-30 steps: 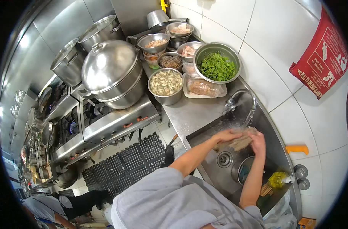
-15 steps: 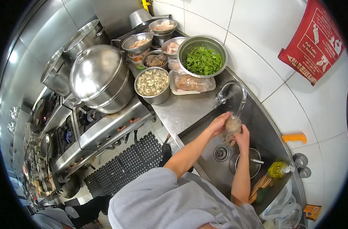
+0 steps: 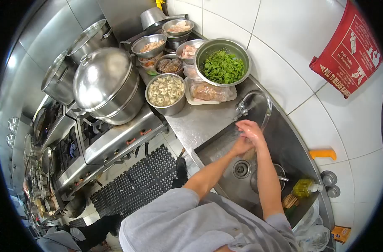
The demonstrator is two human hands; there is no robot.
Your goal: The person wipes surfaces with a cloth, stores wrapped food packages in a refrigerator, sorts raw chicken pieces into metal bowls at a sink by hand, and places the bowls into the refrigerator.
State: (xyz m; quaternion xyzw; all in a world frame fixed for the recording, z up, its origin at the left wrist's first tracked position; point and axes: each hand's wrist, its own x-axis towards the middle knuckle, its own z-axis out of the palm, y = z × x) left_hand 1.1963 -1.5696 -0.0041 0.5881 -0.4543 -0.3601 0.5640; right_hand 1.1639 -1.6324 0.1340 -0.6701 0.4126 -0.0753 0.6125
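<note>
Over the steel sink [image 3: 216,151], my two hands are close together below the curved faucet [image 3: 267,110]. My right hand [image 3: 251,131] lies higher, its fingers bent toward the left near the running water. Just beneath it is my left hand [image 3: 242,145], partly covered by the other. A brownish, blurred item [image 3: 250,154] shows under the hands, mostly hidden by them. Which hand grips it is not clear. The drain [image 3: 241,169] is below, and a metal pan [image 3: 279,171] lies beside it, partly behind my right forearm.
Left of the sink stand a bowl of greens [image 3: 223,67], a pot of mushroom-like pieces [image 3: 165,90] and a wrapped tray [image 3: 210,92]. A large lidded pot [image 3: 103,82] sits on the stove. A yellow bottle [image 3: 302,188] is at the sink's right. Another person [image 3: 59,239] is at lower left.
My hands have come together, with the right one moving up and left over the left one. The brownish item, earlier in plain view between them, is now mostly hidden.
</note>
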